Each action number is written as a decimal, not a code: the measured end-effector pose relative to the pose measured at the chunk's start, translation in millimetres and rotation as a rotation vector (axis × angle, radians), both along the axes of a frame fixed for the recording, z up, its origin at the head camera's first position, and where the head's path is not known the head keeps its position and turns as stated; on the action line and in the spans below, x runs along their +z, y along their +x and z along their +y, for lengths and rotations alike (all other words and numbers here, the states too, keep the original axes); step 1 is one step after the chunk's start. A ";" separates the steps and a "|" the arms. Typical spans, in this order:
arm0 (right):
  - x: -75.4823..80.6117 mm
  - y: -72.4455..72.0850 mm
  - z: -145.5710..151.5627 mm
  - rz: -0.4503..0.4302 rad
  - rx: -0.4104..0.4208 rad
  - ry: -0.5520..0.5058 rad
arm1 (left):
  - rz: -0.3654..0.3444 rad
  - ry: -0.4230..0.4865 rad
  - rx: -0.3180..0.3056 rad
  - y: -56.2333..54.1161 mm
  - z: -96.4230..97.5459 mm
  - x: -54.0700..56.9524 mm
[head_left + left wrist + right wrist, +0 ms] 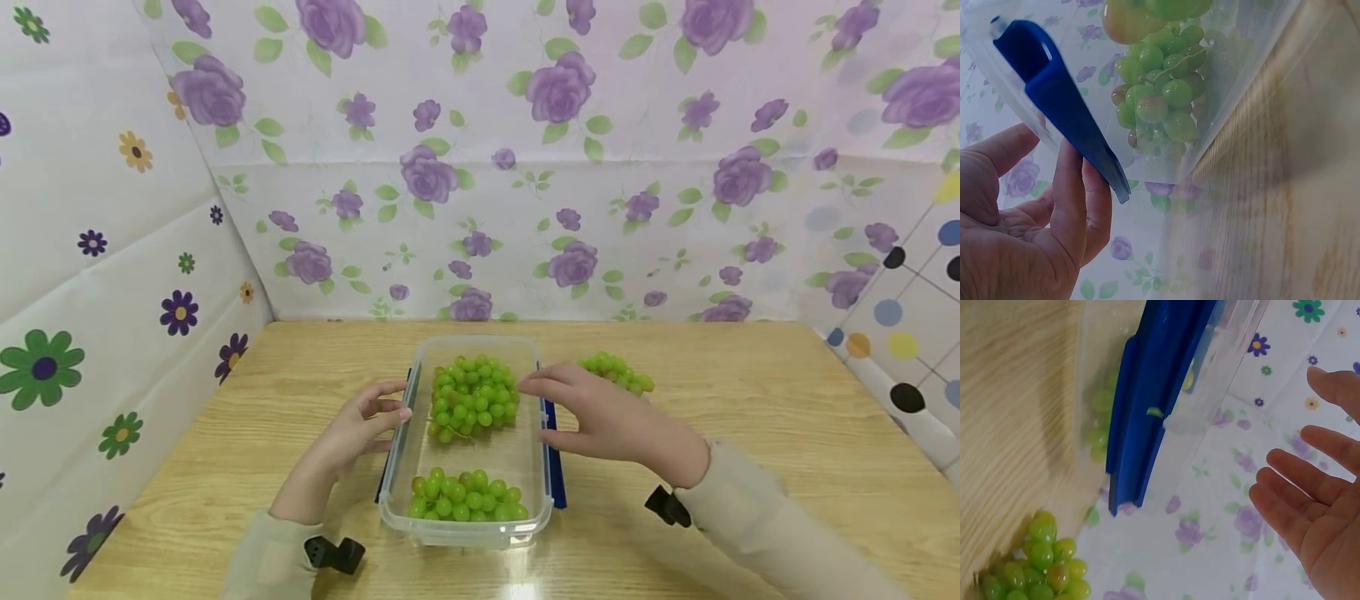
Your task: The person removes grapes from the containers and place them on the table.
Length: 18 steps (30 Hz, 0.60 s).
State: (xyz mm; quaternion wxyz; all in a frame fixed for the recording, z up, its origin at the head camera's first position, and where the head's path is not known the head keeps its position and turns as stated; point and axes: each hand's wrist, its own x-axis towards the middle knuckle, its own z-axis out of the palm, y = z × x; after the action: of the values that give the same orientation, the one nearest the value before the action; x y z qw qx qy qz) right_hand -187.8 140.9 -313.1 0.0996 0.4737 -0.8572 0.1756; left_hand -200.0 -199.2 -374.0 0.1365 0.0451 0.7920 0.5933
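Note:
A clear plastic box (465, 525) with blue side latches stands on the table. Inside it lie one bunch of green grapes (474, 396) toward the far end and another bunch (468, 497) at the near end. My left hand (352, 433) holds the box's left side, thumb at the rim and fingers against the hanging blue latch (1072, 106). Over the right rim hovers my right hand (607, 412), fingers extended and apart, holding nothing. The right wrist view shows its spread fingers (1300, 481) away from the right blue latch (1147, 406).
A third bunch of green grapes (617, 369) lies on the wooden table (750, 400) right of the box, partly hidden behind the right hand. Flower-patterned cloth (510, 208) hangs along the back and left of the table.

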 end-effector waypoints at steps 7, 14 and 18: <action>-2.2 6.0 -11.3 -0.009 0.069 0.008 | 0.001 -0.007 0.007 0.7 0.1 0.6; -5.6 11.6 -23.2 -0.026 0.097 0.022 | -0.001 -0.006 0.014 0.9 0.1 1.1; -9.3 15.3 -27.3 -0.034 0.110 0.002 | 0.001 -0.001 0.010 0.7 1.5 0.9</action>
State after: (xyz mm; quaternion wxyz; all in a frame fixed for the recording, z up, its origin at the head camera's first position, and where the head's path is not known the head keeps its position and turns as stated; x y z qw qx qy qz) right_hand -172.5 113.6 -322.3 0.0747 0.5173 -0.8316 0.1879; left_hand -199.3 -197.7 -373.1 0.1331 0.0413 0.7925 0.5937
